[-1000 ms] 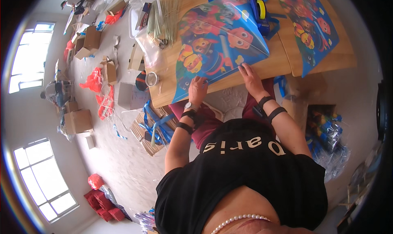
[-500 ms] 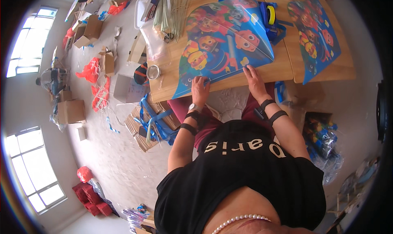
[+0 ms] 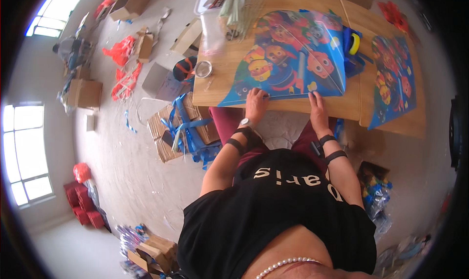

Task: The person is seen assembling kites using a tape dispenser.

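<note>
Item: large blue kite of thin printed film with bright cartoon figures point(image 3: 288, 59), lying flat on a light wooden tabletop point(image 3: 229, 79), its lower edge along the near edge of the table, directly before the seated person.

Left hand point(image 3: 255, 101): palm down, fingers spread, pressing the lower left part of the kite near the table edge; flat, not clenched, gripping nothing. A watch and a dark strap sit on that wrist.

Right hand point(image 3: 317, 105): palm down, fingers extended, resting flat on the lower right edge of the kite; likewise not grasping. Two dark straps on the wrist.

Surface, further contents: second blue cartoon-printed kite point(image 3: 393, 81) at the right end of the table, apart from the first; yellow tape roll point(image 3: 353, 43) on a blue bundle just beside the first kite's right corner; bundle of thin pale rods in clear wrap point(image 3: 234, 10) at the far left of the table; small round clear container point(image 3: 203, 69) at the left table edge.

Room: pale concrete floor point(image 3: 122, 166), much littered. Flattened brown cartons tied with blue strapping point(image 3: 183, 127) beside the person's left leg; open brown cardboard boxes point(image 3: 83, 92) further left; red plastic scraps point(image 3: 119, 49); stack of red stools point(image 3: 83, 206) near bright windows point(image 3: 24, 152) on the left wall.
</note>
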Tool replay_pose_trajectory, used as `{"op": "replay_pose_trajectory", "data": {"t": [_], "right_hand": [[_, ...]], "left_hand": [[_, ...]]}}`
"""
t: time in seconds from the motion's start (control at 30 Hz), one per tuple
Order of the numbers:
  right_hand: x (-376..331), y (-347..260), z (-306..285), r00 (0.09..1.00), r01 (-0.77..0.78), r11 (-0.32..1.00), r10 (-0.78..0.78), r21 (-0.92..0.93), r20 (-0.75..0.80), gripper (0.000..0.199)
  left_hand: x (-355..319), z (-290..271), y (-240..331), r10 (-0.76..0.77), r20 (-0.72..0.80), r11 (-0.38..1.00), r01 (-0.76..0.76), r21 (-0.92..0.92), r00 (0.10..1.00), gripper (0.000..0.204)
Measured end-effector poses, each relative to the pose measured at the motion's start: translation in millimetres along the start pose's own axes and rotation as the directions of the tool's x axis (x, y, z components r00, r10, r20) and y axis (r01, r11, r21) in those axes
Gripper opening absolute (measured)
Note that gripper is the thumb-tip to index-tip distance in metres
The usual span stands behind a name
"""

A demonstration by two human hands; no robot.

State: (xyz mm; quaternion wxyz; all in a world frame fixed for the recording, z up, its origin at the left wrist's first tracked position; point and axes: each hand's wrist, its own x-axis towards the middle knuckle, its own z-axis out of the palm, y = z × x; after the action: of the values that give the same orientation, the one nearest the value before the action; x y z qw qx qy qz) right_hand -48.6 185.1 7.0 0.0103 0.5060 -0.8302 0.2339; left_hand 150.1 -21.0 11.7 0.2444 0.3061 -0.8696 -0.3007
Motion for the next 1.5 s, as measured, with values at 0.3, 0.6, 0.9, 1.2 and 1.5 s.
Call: {"op": "replay_pose_trajectory", "data": {"t": [0.3, 0.6, 0.9, 1.2, 1.5], "right_hand": [[2.3, -3.7, -3.6, 0.999, 0.019, 1.000, -0.019, -0.013, 0.029, 0.055], [1.9, -6.3, -3.2, 1.000, 0.011, 1.000, -0.011, -0.022, 0.028, 0.054], [2.7, -10.3, -3.2, 0.999, -0.041, 0.999, 0.041, 0.025, -0.007, 0.053], [3.6, -6.6, -1.3, 0.998, -0.046, 0.993, 0.051, 0.110, -0.037, 0.049], [4.7, -9.1, -2.5, 0.998, -0.053, 0.990, 0.058, 0.128, -0.039, 0.053]], "left_hand": [[-36.0, -38.2, -10.3, -0.049, -0.205, 0.981, 0.086, 0.174, 0.977, 0.033], [-80.8, -70.3, -47.7, -0.123, -0.208, 0.906, 0.195, 0.375, 0.970, 0.048], [-83.8, -68.3, -50.4, -0.098, -0.163, 0.896, 0.158, 0.415, 0.982, 0.050], [-82.6, -67.7, -54.5, -0.102, -0.143, 0.885, 0.155, 0.439, 0.984, 0.050], [-85.7, -65.1, -55.8, -0.150, -0.221, 0.908, 0.223, 0.355, 0.964, 0.050]]}}
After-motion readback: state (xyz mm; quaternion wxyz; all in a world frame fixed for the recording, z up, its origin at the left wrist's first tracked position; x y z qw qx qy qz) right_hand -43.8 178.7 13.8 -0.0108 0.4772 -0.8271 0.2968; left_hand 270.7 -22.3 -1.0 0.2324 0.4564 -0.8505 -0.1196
